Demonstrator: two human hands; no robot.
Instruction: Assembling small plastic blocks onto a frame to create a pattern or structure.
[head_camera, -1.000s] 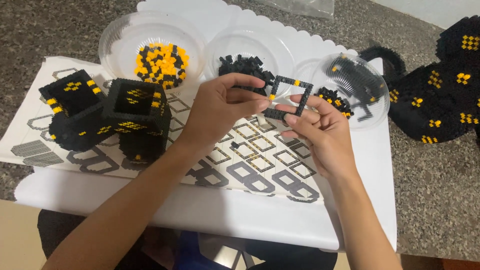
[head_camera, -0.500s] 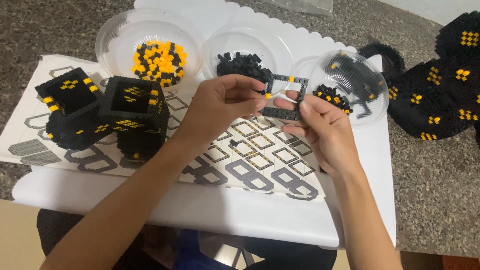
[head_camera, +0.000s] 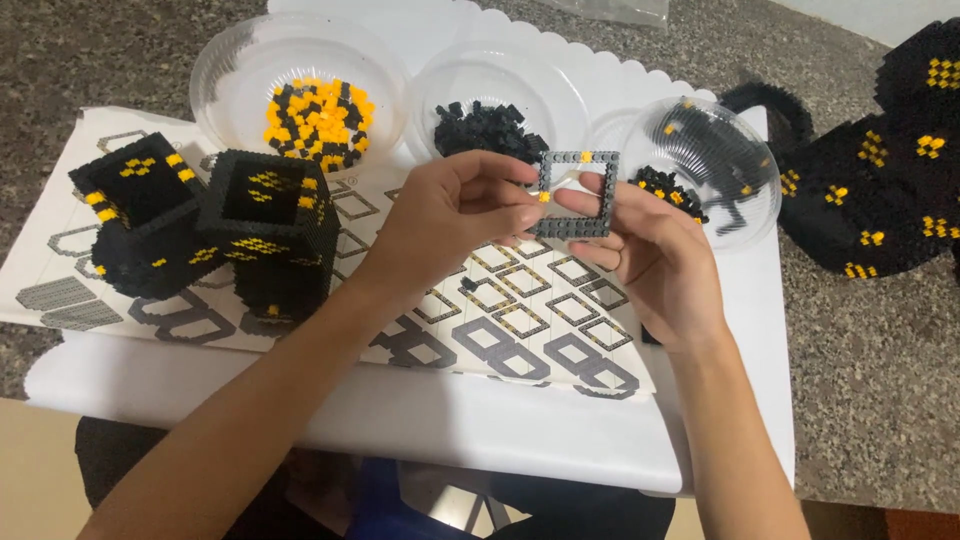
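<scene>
Hands are meeting above the sheet (head_camera: 300, 330): I am watching the right hand (head_camera: 655, 265) pinching the frame (head_camera: 577, 194), a square black ring of small bricks with yellow studs, by its lower right side, while the left hand (head_camera: 445, 225) is closing thumb and fingertips on a tiny yellow piece at its left edge. Frame is hanging in the air just before the bowl (head_camera: 497, 110) of black bricks. I am judging it light, stiff yet brittle, likely snapping at joints, so gripping the flat outer sides near corners is looking safest.
</scene>
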